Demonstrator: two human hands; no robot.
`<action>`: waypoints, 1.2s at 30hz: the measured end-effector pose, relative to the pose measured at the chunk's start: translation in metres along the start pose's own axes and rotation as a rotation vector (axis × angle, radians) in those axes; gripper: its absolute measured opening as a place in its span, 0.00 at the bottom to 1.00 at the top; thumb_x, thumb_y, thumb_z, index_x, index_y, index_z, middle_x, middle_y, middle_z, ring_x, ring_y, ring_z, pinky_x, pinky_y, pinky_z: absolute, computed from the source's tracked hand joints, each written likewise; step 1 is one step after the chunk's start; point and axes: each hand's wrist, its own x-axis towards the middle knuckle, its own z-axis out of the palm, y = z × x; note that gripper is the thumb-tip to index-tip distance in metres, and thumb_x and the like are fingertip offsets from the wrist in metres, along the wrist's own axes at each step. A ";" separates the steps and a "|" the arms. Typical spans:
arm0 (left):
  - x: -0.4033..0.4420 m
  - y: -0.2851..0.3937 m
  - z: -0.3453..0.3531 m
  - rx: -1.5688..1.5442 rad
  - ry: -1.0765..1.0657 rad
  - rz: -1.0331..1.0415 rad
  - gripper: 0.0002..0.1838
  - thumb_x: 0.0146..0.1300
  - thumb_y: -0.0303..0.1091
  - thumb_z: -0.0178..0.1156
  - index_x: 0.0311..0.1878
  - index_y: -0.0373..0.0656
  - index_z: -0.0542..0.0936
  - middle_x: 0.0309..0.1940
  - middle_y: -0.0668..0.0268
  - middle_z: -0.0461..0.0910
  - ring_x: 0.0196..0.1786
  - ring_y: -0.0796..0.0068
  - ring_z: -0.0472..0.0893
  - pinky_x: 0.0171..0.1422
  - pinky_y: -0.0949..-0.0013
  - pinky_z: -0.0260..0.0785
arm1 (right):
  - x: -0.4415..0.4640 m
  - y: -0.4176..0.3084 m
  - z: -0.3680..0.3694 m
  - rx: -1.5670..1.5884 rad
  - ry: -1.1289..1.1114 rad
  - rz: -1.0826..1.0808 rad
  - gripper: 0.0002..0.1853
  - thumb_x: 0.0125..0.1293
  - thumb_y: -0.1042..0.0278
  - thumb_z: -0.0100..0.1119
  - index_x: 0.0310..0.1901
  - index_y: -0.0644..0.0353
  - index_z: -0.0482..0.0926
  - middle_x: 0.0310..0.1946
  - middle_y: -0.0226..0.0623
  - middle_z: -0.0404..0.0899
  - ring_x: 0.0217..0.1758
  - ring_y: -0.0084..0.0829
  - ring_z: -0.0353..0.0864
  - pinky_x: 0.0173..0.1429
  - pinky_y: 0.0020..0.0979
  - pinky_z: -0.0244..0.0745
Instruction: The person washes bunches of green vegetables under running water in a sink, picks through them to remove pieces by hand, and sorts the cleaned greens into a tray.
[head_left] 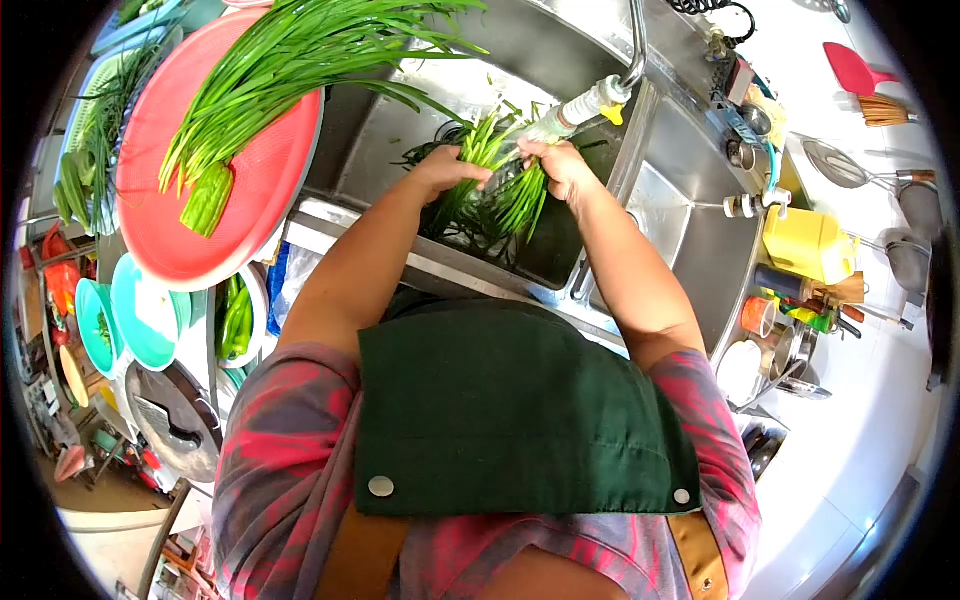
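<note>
Over the sink basin (375,130), my left hand (440,170) is closed around a bunch of garlic chives (486,142), its thumb lying across the stalks. My right hand (565,168) grips another part of the chives (523,205), whose leaves hang down into the basin. Water from the faucet (590,103) runs over the chives between both hands. More loose dark leaves lie in the basin below, partly hidden by my hands. To the left, a large pile of chives (270,80) rests on a red colander (290,180), beside a cut green vegetable piece (208,200).
A second basin (662,190) adjoins on the right. Beyond it are a yellow jug (808,246) and hanging utensils, including a strainer (835,163). At left are turquoise bowls (143,310), a bowl of green peppers (237,318) and a dark pot lid (175,415).
</note>
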 end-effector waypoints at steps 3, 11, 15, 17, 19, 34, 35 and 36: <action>-0.009 0.014 0.008 -0.075 0.005 -0.146 0.20 0.48 0.37 0.64 0.44 0.38 0.75 0.37 0.65 0.78 0.39 0.73 0.76 0.46 0.71 0.66 | 0.001 -0.001 0.005 0.213 0.064 0.013 0.15 0.63 0.65 0.43 0.28 0.65 0.76 0.31 0.40 0.78 0.32 0.31 0.73 0.47 0.33 0.66; 0.003 -0.004 -0.001 -0.129 -0.114 -0.019 0.15 0.50 0.32 0.63 0.41 0.40 0.75 0.34 0.66 0.77 0.33 0.75 0.76 0.39 0.70 0.68 | -0.015 -0.001 0.023 0.064 -0.006 -0.127 0.12 0.52 0.67 0.62 0.31 0.70 0.76 0.17 0.33 0.72 0.21 0.25 0.69 0.41 0.29 0.66; 0.013 -0.013 -0.006 -0.050 0.024 -0.019 0.13 0.48 0.31 0.63 0.38 0.40 0.75 0.31 0.65 0.76 0.32 0.74 0.75 0.37 0.69 0.66 | -0.011 -0.003 0.015 -0.043 0.134 -0.142 0.06 0.52 0.75 0.57 0.26 0.70 0.75 0.16 0.35 0.72 0.18 0.26 0.69 0.26 0.27 0.66; 0.014 -0.015 -0.009 -0.040 0.114 -0.105 0.15 0.46 0.32 0.64 0.39 0.39 0.75 0.34 0.63 0.77 0.35 0.73 0.76 0.39 0.68 0.66 | -0.003 0.000 0.003 -0.134 0.232 -0.182 0.04 0.51 0.80 0.51 0.23 0.71 0.73 0.16 0.37 0.72 0.15 0.28 0.69 0.22 0.28 0.64; 0.011 -0.012 -0.008 -0.070 0.113 -0.100 0.14 0.47 0.32 0.63 0.38 0.40 0.75 0.33 0.65 0.76 0.34 0.74 0.74 0.38 0.69 0.65 | -0.004 -0.008 -0.004 0.004 0.424 -0.188 0.05 0.51 0.79 0.51 0.22 0.71 0.73 0.17 0.39 0.74 0.15 0.27 0.69 0.20 0.28 0.64; 0.004 -0.005 -0.002 -0.101 -0.132 -0.079 0.15 0.53 0.32 0.58 0.43 0.39 0.73 0.34 0.62 0.78 0.39 0.73 0.76 0.40 0.69 0.68 | -0.004 0.000 0.015 0.157 0.109 -0.147 0.08 0.58 0.69 0.51 0.30 0.63 0.77 0.28 0.34 0.76 0.30 0.29 0.70 0.37 0.35 0.67; 0.006 -0.008 -0.002 -0.182 -0.107 -0.060 0.13 0.54 0.32 0.57 0.42 0.39 0.71 0.33 0.60 0.78 0.38 0.71 0.77 0.39 0.69 0.68 | -0.003 0.000 0.015 0.233 0.135 -0.116 0.08 0.58 0.69 0.49 0.28 0.63 0.77 0.27 0.35 0.76 0.30 0.30 0.71 0.37 0.36 0.67; 0.008 -0.010 -0.003 -0.263 -0.081 -0.041 0.12 0.55 0.32 0.55 0.41 0.39 0.70 0.33 0.59 0.78 0.37 0.69 0.77 0.38 0.68 0.69 | -0.003 0.000 0.015 0.231 0.134 -0.116 0.08 0.58 0.69 0.49 0.28 0.63 0.77 0.27 0.35 0.76 0.30 0.30 0.71 0.37 0.36 0.67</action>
